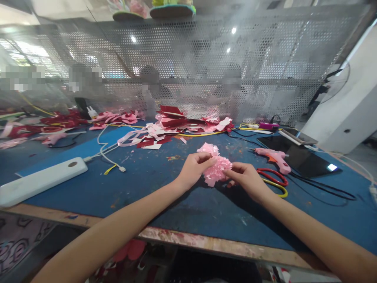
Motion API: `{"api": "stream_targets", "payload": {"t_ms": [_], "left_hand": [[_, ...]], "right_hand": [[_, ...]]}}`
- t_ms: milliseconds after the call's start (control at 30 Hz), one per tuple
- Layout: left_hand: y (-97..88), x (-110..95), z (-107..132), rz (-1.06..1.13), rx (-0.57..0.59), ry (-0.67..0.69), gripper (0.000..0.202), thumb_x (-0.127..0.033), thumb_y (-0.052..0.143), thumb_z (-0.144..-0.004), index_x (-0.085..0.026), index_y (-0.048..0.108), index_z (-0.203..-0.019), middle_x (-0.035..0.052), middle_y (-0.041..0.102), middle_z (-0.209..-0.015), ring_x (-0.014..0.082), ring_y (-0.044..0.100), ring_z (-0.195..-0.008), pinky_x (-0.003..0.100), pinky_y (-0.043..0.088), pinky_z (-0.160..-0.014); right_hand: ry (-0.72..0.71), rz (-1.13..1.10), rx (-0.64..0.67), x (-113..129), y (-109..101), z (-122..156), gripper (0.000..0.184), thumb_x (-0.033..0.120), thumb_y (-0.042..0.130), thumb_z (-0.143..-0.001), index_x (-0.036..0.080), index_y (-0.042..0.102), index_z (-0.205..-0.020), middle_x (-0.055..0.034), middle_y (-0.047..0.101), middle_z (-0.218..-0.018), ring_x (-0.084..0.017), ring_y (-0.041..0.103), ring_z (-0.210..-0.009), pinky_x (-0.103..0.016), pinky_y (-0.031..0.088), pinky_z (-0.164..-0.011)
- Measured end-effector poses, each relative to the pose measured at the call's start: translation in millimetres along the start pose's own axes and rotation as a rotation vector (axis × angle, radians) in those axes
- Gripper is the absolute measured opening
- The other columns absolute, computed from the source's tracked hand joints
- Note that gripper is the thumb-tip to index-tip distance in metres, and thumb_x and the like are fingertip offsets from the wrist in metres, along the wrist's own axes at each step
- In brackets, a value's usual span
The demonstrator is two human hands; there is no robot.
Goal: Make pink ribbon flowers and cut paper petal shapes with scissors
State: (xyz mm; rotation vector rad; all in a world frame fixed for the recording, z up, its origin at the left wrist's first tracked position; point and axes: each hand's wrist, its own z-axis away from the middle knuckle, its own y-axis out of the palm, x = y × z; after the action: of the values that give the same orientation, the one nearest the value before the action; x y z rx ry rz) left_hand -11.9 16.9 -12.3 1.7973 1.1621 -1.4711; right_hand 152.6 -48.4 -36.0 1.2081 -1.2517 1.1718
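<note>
The left hand (pixel 196 168) and the right hand (pixel 246 179) both pinch a frilly pink cluster of thin, shiny pieces (pixel 218 169) over the blue table (pixel 206 216), near a pink pistol-shaped glue gun (pixel 273 153).

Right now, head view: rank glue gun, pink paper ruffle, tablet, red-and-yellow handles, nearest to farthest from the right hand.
1. Pink paper ruffle: at the right hand's fingertips.
2. Red-and-yellow handles: just right of the hand.
3. Glue gun: right, beyond the handles.
4. Tablet: farther right, past the glue gun.
</note>
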Motion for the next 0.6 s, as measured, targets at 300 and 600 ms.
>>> {"api": "stream_targets", "payload": {"t_ms": [300, 600], "left_hand": [[-47.0, -33.0, 0.6, -0.659, -0.359, 0.788, 0.009, -0.023, 0.062, -0.081, -0.018, 0.069, -0.082, 0.0034, 0.07, -0.082, 0.0128, 0.061, -0.076, 0.025, 0.045, -0.073], [-55.9, 21.1, -4.8, -1.213, 0.344, 0.957, 0.014, -0.019, 0.052, -0.087, -0.017, 0.066, -0.086, 0.0014, 0.07, -0.079, 0.0144, 0.062, -0.075, 0.026, 0.046, -0.068]], "right_hand": [[-0.359, 0.144, -0.452, 30.0, -46.2, -6.3, 0.021, 0.037, 0.07, -0.07, 0.018, 0.064, -0.076, -0.0005, 0.065, -0.065, -0.01, 0.058, -0.055, -0.023, 0.049, -0.056], [-0.302, 0.564, -0.411, 14.2, -78.0, -58.5, 0.016, 0.035, 0.064, -0.075, 0.019, 0.063, -0.078, -0.0012, 0.065, -0.068, -0.014, 0.059, -0.06, -0.026, 0.049, -0.058]]}}
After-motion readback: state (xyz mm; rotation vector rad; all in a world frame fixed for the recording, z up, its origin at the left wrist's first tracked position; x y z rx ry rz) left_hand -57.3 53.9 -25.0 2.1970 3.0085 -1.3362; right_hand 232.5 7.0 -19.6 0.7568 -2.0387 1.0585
